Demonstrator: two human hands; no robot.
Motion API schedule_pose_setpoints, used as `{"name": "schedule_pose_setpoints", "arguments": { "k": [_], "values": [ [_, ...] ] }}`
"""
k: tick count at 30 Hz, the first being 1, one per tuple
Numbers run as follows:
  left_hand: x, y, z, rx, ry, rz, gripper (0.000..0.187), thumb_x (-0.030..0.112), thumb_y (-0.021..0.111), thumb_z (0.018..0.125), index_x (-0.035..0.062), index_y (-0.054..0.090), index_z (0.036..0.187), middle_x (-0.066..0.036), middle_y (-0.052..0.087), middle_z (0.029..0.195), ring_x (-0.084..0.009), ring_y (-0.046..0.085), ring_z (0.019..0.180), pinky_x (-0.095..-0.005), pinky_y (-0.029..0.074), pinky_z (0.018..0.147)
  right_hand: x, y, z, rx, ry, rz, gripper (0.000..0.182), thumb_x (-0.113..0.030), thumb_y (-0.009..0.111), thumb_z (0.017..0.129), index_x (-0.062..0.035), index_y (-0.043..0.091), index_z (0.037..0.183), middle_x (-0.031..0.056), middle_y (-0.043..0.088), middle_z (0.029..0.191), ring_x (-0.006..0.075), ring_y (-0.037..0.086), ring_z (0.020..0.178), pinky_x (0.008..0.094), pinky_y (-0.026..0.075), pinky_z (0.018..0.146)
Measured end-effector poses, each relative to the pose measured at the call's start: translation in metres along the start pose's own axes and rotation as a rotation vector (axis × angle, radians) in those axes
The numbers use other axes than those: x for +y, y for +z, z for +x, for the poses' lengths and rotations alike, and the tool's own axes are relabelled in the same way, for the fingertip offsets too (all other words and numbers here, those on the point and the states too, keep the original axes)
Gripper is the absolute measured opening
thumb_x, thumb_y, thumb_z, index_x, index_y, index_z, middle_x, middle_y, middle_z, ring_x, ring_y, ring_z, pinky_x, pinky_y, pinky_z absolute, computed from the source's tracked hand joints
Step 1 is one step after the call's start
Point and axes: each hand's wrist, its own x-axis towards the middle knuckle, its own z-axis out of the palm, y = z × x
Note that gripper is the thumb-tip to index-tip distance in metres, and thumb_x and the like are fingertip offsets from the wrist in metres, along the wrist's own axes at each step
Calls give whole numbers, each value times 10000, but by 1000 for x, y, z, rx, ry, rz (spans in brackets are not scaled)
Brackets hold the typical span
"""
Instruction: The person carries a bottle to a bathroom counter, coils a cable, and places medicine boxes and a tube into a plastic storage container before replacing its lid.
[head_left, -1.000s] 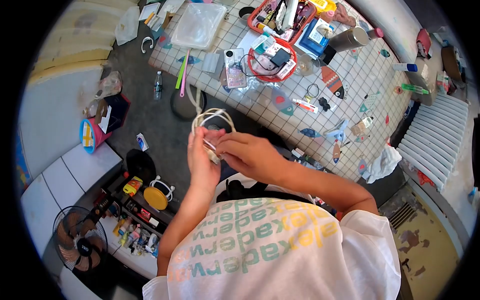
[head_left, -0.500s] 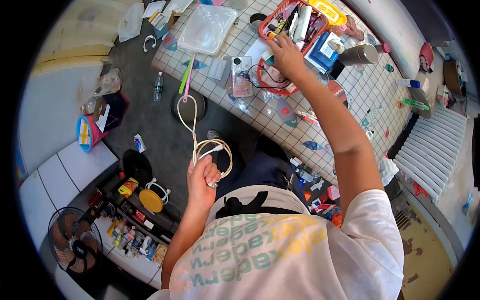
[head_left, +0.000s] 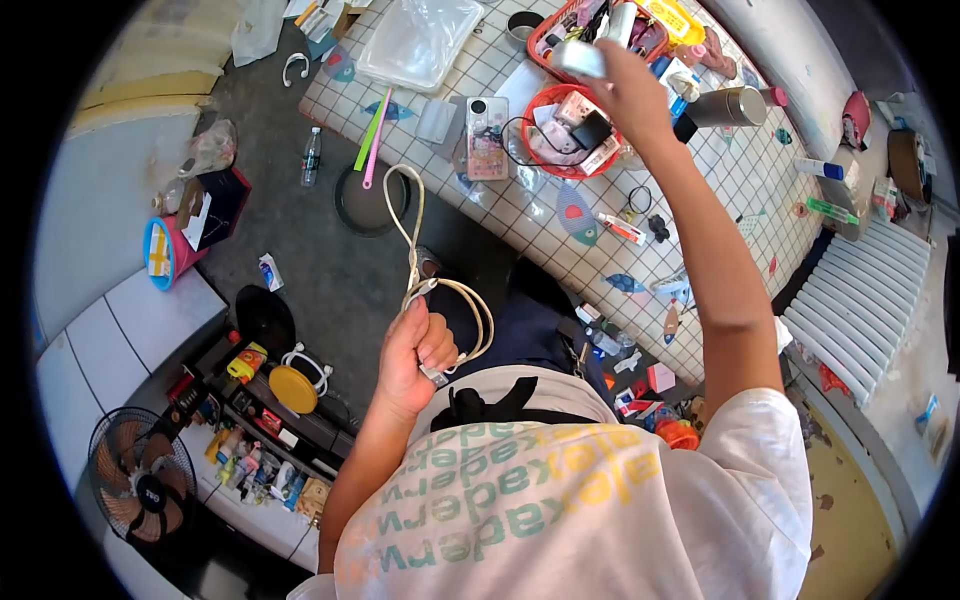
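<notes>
While the left hand (head_left: 408,352) grips the bunched cord (head_left: 414,258) in a closed fist over the lap, its free loops may tangle or slip out should the grip loosen. The right hand (head_left: 634,92), closed on a blurred white item (head_left: 578,60) above the counter (head_left: 605,250), may clip the small basket (head_left: 565,171) if lowered carelessly. Compared with the preceding frame, it is off that basket, and the item now shows.

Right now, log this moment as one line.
left hand: closed on looped cable | right hand: holding blurred white object over table | phone: on table, beside round red basket
</notes>
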Motion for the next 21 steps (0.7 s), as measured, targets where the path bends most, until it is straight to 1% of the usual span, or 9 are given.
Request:
{"name": "schedule_pose_setpoints", "arguments": {
  "k": [2,3,6,10,11,14,16,18,21],
  "values": [
    [0,4,0,24,4,37,381,291,427,890,134,310,564,15,341,493,-82,312,400,-227,267,407,-3,-18,-10,161,210,95,316,-196,593,752,-73,466,1014,120,565,847,245,557,769,322,448,672],
    [-1,7,-1,57,18,68,376,294,435,888,132,320,569,10,365,504,-83,321,400,-226,274,409,12,-13,-23,-60,377,206,306,-257,585,785,-65,497,1007,69,561,811,149,543,741,273,440,657],
    [-4,15,1,145,71,157,315,297,458,879,113,405,629,-13,457,564,-75,345,410,-217,288,415,-9,-24,-58,-181,796,894,307,-279,578,796,-63,520,1006,14,559,815,81,525,735,247,440,634],
    [-8,20,7,171,105,236,230,290,475,872,68,523,833,-51,555,684,-49,349,423,-200,290,421,-74,-44,-110,-346,1070,1385,284,-283,566,809,-85,534,1010,-5,568,848,78,522,687,186,419,574],
    [-11,19,9,141,120,221,228,266,479,872,62,527,961,-58,573,729,-32,335,425,-184,281,422,-93,-46,-124,-398,1041,1424,296,-287,566,810,-81,531,1019,1,563,853,77,521,694,193,425,570],
    [-25,38,14,152,172,267,193,199,491,868,51,516,989,-4,537,710,-9,314,477,-162,268,441,-136,-53,-151,-531,890,1554,328,-296,571,808,-72,509,1040,15,560,871,83,528,705,209,442,566],
    [-34,25,14,-22,137,240,208,172,505,859,44,484,1022,51,407,667,-11,327,510,-164,288,472,-153,-49,-164,-545,835,1567,329,-248,571,806,-64,453,1052,25,558,887,95,528,743,226,435,597],
    [-41,34,10,91,142,353,194,238,546,841,67,477,902,46,451,649,-23,359,494,-173,309,452,-164,-37,-179,-364,659,1371,318,-225,579,799,-50,411,1005,58,576,844,117,532,715,248,427,593],
    [-46,48,8,206,140,490,169,132,536,829,67,483,975,42,474,685,-10,386,524,-164,312,471,-165,-57,-180,-368,625,1122,316,-230,572,790,-30,398,963,128,575,732,152,544,653,272,431,606]
  ]
}}
